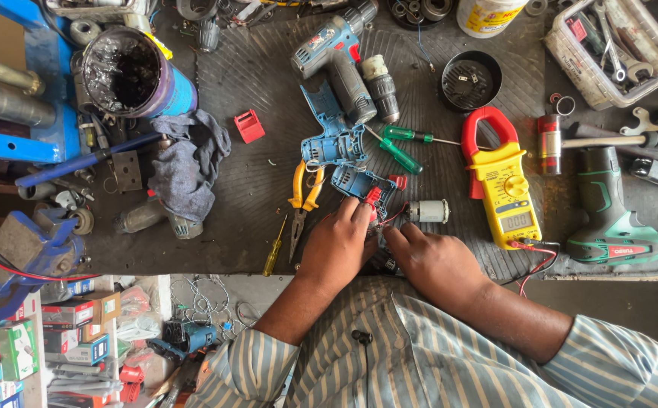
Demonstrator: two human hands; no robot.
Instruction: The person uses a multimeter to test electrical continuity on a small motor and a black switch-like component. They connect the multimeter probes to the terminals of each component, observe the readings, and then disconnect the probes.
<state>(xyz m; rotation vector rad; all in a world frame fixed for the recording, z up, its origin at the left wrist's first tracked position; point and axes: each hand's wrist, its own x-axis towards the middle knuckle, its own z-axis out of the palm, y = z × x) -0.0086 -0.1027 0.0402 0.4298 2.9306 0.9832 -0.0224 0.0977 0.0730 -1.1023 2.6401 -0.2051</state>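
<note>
Near the bench's (268, 68) front edge, the yellow-handled pliers (304, 198) lie unused just left of the left hand (336, 245), whose fingers are closed on the blue drill housing half (360, 185) at its red switch part. The right hand (435, 261) is curled beside it over the red wires (395, 217) leading to the small motor (427, 211); whether anything is pinched cannot be told. The housing is best kept pressed flat while the wires are eased, not tugged.

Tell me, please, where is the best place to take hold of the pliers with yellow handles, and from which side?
Probably grip the pliers by the two yellow handles, coming from above with fingers closing across both. The handles lie flat on the mat, pointing away from the person, with bare mat on their left; the thin dark nose points toward the left hand, and a blue housing crowds the right side.
</note>
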